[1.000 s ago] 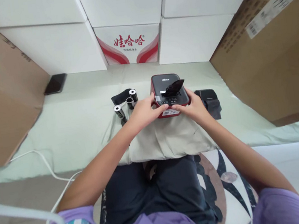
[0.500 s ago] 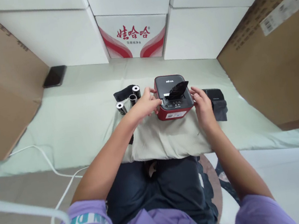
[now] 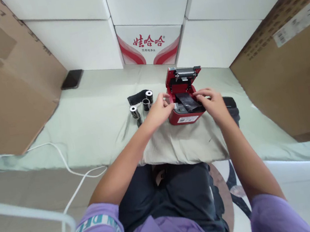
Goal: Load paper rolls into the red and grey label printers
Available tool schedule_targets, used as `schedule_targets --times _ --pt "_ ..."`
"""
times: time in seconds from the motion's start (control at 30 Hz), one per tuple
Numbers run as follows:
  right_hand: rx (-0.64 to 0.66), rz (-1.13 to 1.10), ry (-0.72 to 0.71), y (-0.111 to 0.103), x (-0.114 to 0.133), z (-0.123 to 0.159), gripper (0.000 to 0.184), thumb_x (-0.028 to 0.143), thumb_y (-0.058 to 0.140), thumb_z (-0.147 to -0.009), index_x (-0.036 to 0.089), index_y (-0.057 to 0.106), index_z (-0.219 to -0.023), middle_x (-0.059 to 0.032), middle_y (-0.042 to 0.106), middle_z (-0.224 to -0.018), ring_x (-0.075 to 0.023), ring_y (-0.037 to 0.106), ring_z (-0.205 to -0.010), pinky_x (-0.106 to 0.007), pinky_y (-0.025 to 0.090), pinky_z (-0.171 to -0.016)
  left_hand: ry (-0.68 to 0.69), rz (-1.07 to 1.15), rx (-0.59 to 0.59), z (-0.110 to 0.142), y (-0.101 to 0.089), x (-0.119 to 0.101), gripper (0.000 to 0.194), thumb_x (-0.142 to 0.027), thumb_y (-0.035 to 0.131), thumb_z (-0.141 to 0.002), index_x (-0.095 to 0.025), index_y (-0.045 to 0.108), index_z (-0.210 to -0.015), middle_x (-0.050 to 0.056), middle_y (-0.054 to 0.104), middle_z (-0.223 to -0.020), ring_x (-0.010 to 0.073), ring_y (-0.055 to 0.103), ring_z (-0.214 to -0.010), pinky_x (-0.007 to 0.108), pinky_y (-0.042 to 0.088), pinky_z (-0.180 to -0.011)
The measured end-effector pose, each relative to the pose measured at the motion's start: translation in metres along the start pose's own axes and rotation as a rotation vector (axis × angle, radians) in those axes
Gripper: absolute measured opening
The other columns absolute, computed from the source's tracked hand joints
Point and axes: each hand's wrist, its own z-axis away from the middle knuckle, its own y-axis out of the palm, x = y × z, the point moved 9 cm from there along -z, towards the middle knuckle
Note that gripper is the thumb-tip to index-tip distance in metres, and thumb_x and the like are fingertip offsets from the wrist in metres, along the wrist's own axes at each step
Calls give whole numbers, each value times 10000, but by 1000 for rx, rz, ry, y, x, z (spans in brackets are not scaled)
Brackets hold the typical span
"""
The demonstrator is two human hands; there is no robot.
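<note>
Backed by stacked white boxes on the far side, flanked by brown cartons at left and right. Features, near the middle of the cloth-covered tabletop, a red printer with its lid swung up at the far side and a black strip trailing from the open inside over the near edge. Holds three small rolls to the left, plus a black object to the right. With the left hand, keeps thumb and fingers parted at the printer's left side. With the right hand, reaches over the right side near the strip; cannot tell whether pinching it. Seems at the stage of handling the strip under the raised lid. Likely calls for steadying the body and guiding the strip lightly.
</note>
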Motion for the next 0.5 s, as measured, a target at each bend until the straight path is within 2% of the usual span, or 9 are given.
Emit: schedule_targets --times 0.07,0.1,0.13,0.2,0.3,0.37,0.43,0.5 --pt "73 50 -23 -4 9 -15 262 351 614 -885 252 836 -982 -98 782 -1109 -295 707 -1082 -445 561 -977 87 -66 -140 21 -2 -5 122 -269 558 -973 -249 531 -1090 -38 578 -751 158 612 -756 288 444 -719" --pt "119 77 -33 -3 13 -23 276 350 605 -895 253 839 -1004 -91 795 -1072 -294 714 -1049 -444 564 -958 129 -89 -191 36 1 -6 98 -285 533 -985 -251 534 -1077 -31 595 -760 160 623 -760 290 449 -718" --pt "176 108 -45 1 17 -30 293 348 596 -902 254 841 -1031 -85 806 -1031 -292 721 -1011 -446 567 -939 177 -94 -187 52 12 -7 102 -301 506 -999 -254 539 -1082 -22 623 -779 160 638 -758 286 456 -708" --pt "315 187 -92 19 24 -44 320 331 587 -902 255 846 -1075 -74 817 -974 -293 728 -954 -456 567 -923 323 -99 -13 84 54 -10 130 -336 499 -998 -249 565 -1067 -6 674 -790 160 667 -743 278 466 -675" --pt "486 346 -218 55 34 -60 304 270 617 -855 262 862 -1035 -74 826 -1008 -312 728 -980 -461 557 -938 648 -201 448 141 140 -8 143 -328 564 -950 -236 643 -1025 13 744 -800 156 699 -728 270 463 -634" --pt "550 469 -253 75 32 -70 264 234 669 -802 264 867 -973 -85 826 -1022 -317 726 -957 -442 557 -896 838 -266 733 178 186 6 154 -293 592 -944 -236 676 -1060 22 800 -900 155 734 -805 270 444 -604" --pt "627 569 -210 89 23 -76 247 210 723 -745 267 865 -939 -87 822 -951 -295 716 -835 -417 555 -805 897 -297 877 198 214 24 182 -291 607 -953 -238 685 -1108 19 822 -1005 151 752 -860 271 434 -575" --pt "676 555 -164 94 18 -79 227 202 783 -676 279 855 -877 -60 801 -821 -252 676 -687 -390 539 -722 879 -323 938 208 229 42 219 -307 604 -954 -241 688 -1145 0 825 -1042 149 760 -868 274 427 -551"
